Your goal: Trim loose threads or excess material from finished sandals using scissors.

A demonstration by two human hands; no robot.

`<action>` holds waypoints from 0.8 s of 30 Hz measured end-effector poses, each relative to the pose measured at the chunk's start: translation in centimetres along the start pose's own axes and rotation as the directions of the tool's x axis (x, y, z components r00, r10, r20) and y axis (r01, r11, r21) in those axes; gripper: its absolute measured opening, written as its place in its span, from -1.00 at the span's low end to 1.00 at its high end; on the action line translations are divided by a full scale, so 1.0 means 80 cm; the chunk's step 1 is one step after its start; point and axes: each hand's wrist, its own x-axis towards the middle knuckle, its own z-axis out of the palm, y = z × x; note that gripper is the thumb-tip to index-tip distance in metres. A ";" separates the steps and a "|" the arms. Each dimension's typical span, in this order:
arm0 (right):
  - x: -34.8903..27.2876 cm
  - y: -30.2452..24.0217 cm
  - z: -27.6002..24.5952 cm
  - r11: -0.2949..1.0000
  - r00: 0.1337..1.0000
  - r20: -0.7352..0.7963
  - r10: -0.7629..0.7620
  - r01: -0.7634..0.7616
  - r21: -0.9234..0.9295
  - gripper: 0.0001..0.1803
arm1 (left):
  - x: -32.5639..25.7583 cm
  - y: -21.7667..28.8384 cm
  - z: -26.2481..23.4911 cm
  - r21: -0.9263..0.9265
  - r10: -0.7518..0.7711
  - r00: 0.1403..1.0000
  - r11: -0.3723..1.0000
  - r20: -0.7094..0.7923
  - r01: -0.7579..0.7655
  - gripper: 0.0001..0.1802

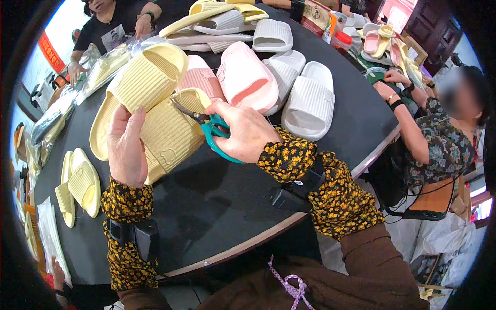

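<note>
My left hand (127, 147) is closed on a pair of yellow slippers (147, 82), thumb on top, lifted above the dark table. Around the teal-handled scissors (213, 135) my right hand (245, 133) is wrapped, their blades at the opening edge of the lower yellow slipper (173, 132). Whether the blades touch the slipper I cannot tell. Just beyond lie pink slippers (248, 77), and white slippers (310, 102) rest to the right of them.
A heap of yellow and white slippers (222, 23) lies at the table's far side. Another yellow pair (82, 181) is at the left, near clear plastic bags (51, 121). Co-workers sit across and at the right, by a red-lidded jar (341, 40). The dark table (217, 217) has a curved front edge.
</note>
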 end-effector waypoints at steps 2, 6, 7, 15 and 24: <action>0.000 0.001 0.001 1.000 1.000 -0.002 -0.006 0.006 0.003 -0.68 | 0.000 0.000 0.001 0.003 0.005 1.000 1.000 -0.005 -0.005 -0.64; -0.001 0.002 0.002 1.000 1.000 0.003 0.003 -0.003 0.004 -0.68 | 0.000 -0.004 0.000 -0.011 0.000 1.000 1.000 0.001 0.001 -0.64; -0.001 0.003 0.003 1.000 1.000 0.003 0.004 -0.004 0.003 -0.68 | 0.000 -0.005 0.000 -0.012 -0.001 1.000 1.000 0.002 0.001 -0.64; 0.000 0.009 0.003 0.999 0.999 0.000 -0.038 0.038 0.039 -0.69 | 0.001 -0.005 0.001 0.036 0.012 1.000 0.999 -0.011 -0.012 -0.63; 0.001 0.006 0.000 0.989 0.999 -0.013 -0.034 0.036 0.145 -0.66 | 0.013 0.016 -0.014 -0.046 0.028 0.997 0.998 -0.067 -0.031 -0.61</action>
